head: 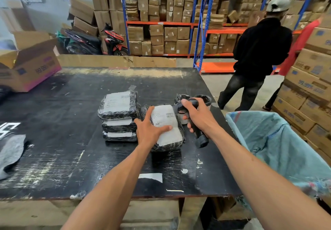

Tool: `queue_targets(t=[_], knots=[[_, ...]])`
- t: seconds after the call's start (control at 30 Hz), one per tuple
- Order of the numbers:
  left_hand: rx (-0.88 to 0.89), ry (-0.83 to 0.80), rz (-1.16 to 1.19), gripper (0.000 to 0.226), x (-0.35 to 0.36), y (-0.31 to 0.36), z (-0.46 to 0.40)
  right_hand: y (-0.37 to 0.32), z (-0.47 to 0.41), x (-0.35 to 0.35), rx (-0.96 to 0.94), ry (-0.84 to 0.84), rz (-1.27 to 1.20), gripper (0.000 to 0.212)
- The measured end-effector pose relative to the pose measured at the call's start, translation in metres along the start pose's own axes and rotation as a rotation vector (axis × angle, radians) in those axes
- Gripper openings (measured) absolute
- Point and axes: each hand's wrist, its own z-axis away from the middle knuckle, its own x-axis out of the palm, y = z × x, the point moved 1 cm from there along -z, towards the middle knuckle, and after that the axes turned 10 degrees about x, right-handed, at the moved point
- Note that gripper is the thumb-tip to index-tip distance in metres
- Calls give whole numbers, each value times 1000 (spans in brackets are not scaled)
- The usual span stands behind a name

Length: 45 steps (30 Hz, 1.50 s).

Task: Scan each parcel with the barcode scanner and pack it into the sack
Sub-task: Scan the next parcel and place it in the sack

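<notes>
Parcel [167, 127] in black wrap with a white label lies at the centre of the frame on the black table [53, 158], under the left hand [149, 130], whose spread, straight fingers and thumb press on its label. Just right of it, the right hand [198, 116] grips the handle of the black barcode scanner [194, 122], fingers curled round it, with the scanner's head turned toward the parcel's barcode. Left of centre, touching that parcel's side, stands a stack of three more parcels [119, 116], wrapped the same way. At the right edge of the frame, beside the table, the pale blue sack [279, 145] hangs with its mouth wide. An open cardboard box [30, 63] sits on the table's upper left, and a person in black [258, 54] walks past the shelving at upper right.
</notes>
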Motion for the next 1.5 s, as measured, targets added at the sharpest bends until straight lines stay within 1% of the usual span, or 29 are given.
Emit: queue_targets(t=[0.13, 0.3, 0.43, 0.53, 0.6, 0.67, 0.77, 0.87, 0.97, 1.1, 1.17, 1.33, 1.5], knots=[[95, 33, -32, 102, -20, 5, 0, 9, -4, 4, 17, 79, -33, 52], [223, 100, -30, 102, -52, 18, -11, 31, -6, 7, 52, 183, 14, 50], [305, 170, -112, 101, -81, 24, -28, 51, -2, 27, 119, 137, 94, 48], [303, 232, -113, 100, -92, 25, -36, 65, 4, 58, 155, 47, 174, 51], [292, 268, -98, 100, -95, 23, -38, 72, 6, 80, 182, -16, 214, 47], [278, 284, -80, 100, -96, 21, -39, 82, 1, 99, 190, -35, 290, 49], [260, 288, -73, 101, -98, 16, -38, 97, -12, 119, 205, -26, 444, 68], [238, 284, -56, 99, -99, 14, -36, 97, -11, 123, 226, 14, 544, 67], [213, 284, -42, 100, -97, 14, -36, 96, -11, 121, 248, 16, 591, 68], [203, 252, -2, 98, -87, 18, -38, 90, -12, 103, 190, -29, 689, 84], [203, 231, 23, 97, -80, 23, -43, 88, -16, 78, 136, 24, 657, 82], [257, 115, 66, 99, -50, 45, -52, 75, -31, 0, -2, 194, 219, 58], [284, -84, 181, 98, 4, 75, -55, 60, -32, -60, -126, 197, 50, 52]])
